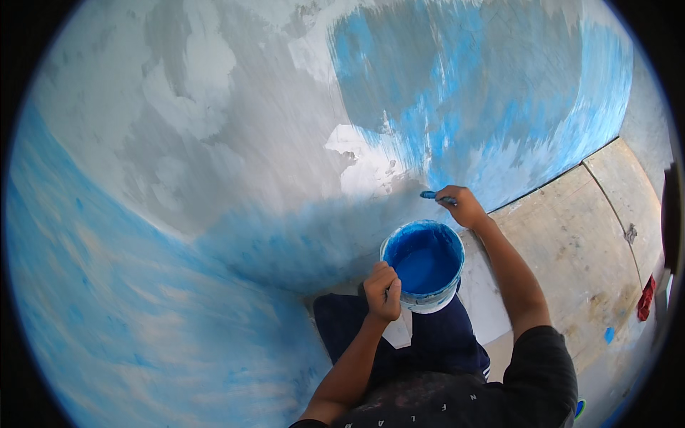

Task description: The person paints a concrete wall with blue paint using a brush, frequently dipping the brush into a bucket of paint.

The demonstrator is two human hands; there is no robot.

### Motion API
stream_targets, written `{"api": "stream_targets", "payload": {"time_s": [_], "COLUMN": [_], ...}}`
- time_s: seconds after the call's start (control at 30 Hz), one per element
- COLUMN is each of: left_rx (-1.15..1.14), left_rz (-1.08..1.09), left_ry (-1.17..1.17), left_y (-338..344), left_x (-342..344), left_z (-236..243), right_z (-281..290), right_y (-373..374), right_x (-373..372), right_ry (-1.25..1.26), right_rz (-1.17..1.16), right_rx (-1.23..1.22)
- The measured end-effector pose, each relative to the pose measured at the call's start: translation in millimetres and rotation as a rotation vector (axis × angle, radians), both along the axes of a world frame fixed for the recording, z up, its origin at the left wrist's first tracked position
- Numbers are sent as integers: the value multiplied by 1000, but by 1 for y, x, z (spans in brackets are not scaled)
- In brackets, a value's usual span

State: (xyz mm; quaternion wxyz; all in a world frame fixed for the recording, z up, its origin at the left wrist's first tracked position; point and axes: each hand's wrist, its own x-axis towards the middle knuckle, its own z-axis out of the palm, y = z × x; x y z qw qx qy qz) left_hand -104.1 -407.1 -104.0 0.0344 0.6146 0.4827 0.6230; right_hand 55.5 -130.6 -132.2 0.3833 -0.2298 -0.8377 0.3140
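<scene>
Brush [429, 194] pinched in right hand [462, 207], handle pointing left at wall [271, 143]; bucket [426, 265] just below, left hand [383, 291] clenched on its rim.

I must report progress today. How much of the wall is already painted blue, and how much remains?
Done: the wall is blue at lower left and upper right, though thin and streaky. In hand: the right hand holds a brush at the wall, and the left hand grips the rim of the bucket, which holds blue paint. Left: the large grey and white patch in the upper middle is bare.
</scene>
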Motion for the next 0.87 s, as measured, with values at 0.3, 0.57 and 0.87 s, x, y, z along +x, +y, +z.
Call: {"api": "stream_targets", "payload": {"time_s": [0.3,0.57,0.87], "left_rx": [-38,-39,-51], "left_rz": [0,30,11], "left_ry": [67,32,29], "left_y": [-10,-17,-22], "left_x": [15,12,1], "left_z": [2,-3,-3], "right_z": [85,114,77], "right_y": [-83,-135,-154], "right_x": [51,24,-4], "right_ry": [604,-90,-365], "right_rz": [-41,-12,-101], "right_rx": [-619,-325,65]}}
